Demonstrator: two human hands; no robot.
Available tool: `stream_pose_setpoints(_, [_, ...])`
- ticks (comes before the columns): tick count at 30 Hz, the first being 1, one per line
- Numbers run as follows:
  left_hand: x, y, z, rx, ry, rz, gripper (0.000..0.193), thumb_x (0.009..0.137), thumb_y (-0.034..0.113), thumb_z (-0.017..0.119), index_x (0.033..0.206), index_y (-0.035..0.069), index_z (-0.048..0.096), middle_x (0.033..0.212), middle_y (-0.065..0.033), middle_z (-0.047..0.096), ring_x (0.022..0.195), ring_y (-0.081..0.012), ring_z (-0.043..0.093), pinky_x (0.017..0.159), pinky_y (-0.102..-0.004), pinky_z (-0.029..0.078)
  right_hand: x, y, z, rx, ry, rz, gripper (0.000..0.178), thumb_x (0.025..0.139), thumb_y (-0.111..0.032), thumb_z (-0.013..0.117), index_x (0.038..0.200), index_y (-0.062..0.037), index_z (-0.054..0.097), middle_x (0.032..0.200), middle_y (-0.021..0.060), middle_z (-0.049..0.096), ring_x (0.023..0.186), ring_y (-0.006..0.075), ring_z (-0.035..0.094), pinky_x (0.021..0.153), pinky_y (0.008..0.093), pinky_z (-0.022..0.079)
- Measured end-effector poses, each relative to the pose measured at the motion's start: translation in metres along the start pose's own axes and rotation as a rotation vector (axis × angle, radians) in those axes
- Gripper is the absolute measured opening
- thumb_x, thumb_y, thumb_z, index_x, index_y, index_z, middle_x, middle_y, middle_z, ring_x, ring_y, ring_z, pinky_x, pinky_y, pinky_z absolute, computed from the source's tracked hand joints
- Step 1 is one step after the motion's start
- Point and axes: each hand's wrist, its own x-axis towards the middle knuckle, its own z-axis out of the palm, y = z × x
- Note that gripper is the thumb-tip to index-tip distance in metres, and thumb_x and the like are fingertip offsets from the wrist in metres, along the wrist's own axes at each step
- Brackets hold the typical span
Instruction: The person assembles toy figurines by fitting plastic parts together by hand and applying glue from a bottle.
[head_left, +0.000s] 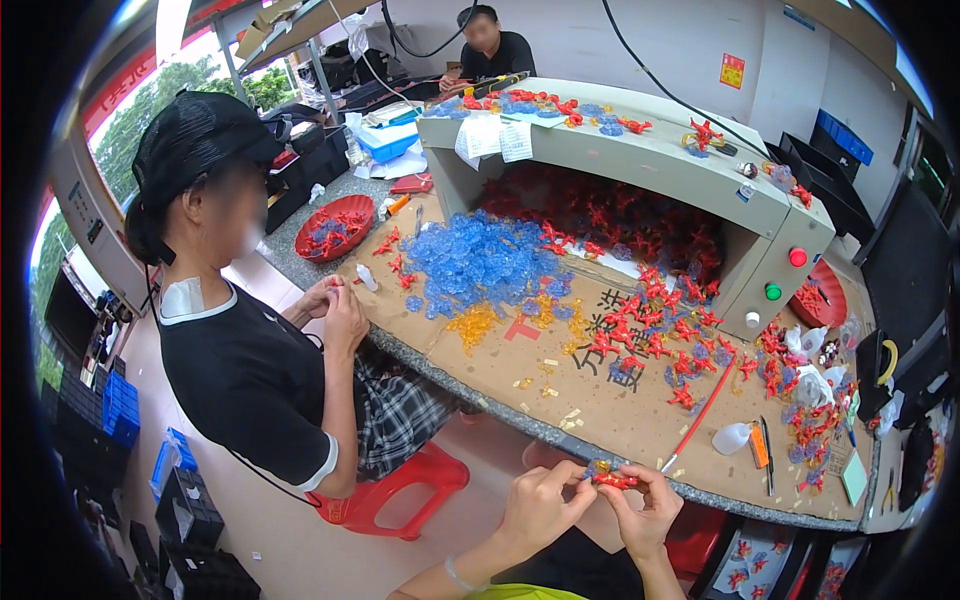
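Just off the table's front edge, my left hand (pixel 545 505) and my right hand (pixel 645 508) pinch a small plastic figurine (pixel 614 480) between thumbs and fingertips. Its body is red, with translucent blue and a little yellow at its upper left; the fingers cover part of it. Nearest to my right hand on the cardboard lies a thin red rod (pixel 705 412) with a pale tip. Beyond it, many red figurine pieces (pixel 640 335) are scattered. Further left rise a heap of translucent blue pieces (pixel 480 258) and a smaller pile of yellow pieces (pixel 472 326).
A grey machine housing (pixel 770 235) stands across the back, figurines inside and on top. To the right are a squeeze bottle (pixel 731 438), an orange cutter (pixel 758 447) and a pen. A co-worker (pixel 240 340) sits at left beside a red bowl (pixel 350 212); another person (pixel 490 55) is behind.
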Motion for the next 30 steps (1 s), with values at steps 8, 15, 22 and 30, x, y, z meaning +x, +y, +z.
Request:
stream_pose_setpoints(8, [0.002,-0.003,0.000,-0.109,-0.014,-0.082,0.013,0.074,0.008,0.070,0.080,-0.002,0.065,0.071,-0.0136,0.069,0.063,-0.0198,0.069,0.057,-0.0270,0.056,0.003,-0.001,0.000,0.022,0.004,0.000,0.029,0.067,0.001,0.081,0.090,0.0050,0.064,0.085,0.0122,0.067,0.076,0.0168,0.067,0.069,0.0259,0.054])
stream_pose_setpoints(15, [-0.007,0.000,0.000,-0.176,-0.008,-0.155,0.011,0.075,0.010,0.070,0.079,0.002,0.064,0.070,-0.0119,0.068,0.063,-0.0233,0.068,0.057,-0.0326,0.054,-0.005,-0.004,-0.002,0.028,-0.010,0.015,0.026,0.068,0.001,0.080,0.088,0.0035,0.065,0.083,0.0108,0.068,0.074,0.0161,0.066,0.068,0.0254,0.054])
stream_pose_setpoints(22, [0.006,0.003,-0.002,-0.207,-0.012,-0.207,0.010,0.077,0.008,0.067,0.078,-0.001,0.064,0.069,-0.0137,0.068,0.064,-0.0165,0.069,0.057,-0.0291,0.052,0.007,-0.008,-0.002,-0.150,-0.039,-0.114,0.026,0.067,0.002,0.080,0.087,0.0030,0.063,0.086,0.0102,0.068,0.078,0.0171,0.066,0.072,0.0287,0.053])
stream_pose_setpoints(30, [0.002,-0.018,0.017,-0.416,-0.043,-0.343,0.007,0.076,0.002,0.067,0.075,-0.004,0.065,0.064,-0.0098,0.068,0.058,-0.0084,0.064,0.051,-0.0225,0.048,0.007,0.010,-0.002,-0.050,-0.070,-0.110,0.023,0.068,0.003,0.078,0.085,0.0030,0.063,0.085,0.0141,0.068,0.079,0.0228,0.067,0.073,0.0301,0.054])
